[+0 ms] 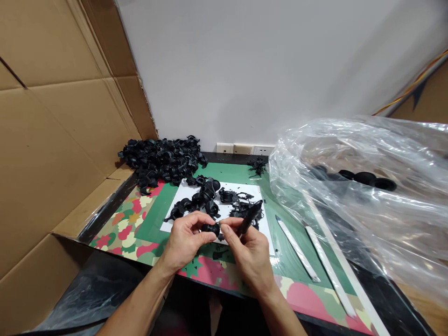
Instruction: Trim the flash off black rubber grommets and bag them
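Observation:
Thumb and fingers of my left hand [184,239] are closed around a small black ribbed rubber part [211,228] above the front of the work mat. My right hand [251,254] is closed too, with a dark pen-like tool [250,217] slanting up out of its grip. Its thumb and index finger pinch at the right edge of the rubber part; whatever lies between those fingertips is too small to make out. Just beyond both hands, more black ribbed rubber parts [207,191] and a heap of black trimmings [241,211] lie on a white sheet [265,233].
A large pile of black rubber parts [164,158] sits at the back left beside a cardboard wall [63,121]. Two white-handled blades [297,249] lie on the green mat [280,266] to the right. A clear plastic bag [336,140] with black round parts covers the right side.

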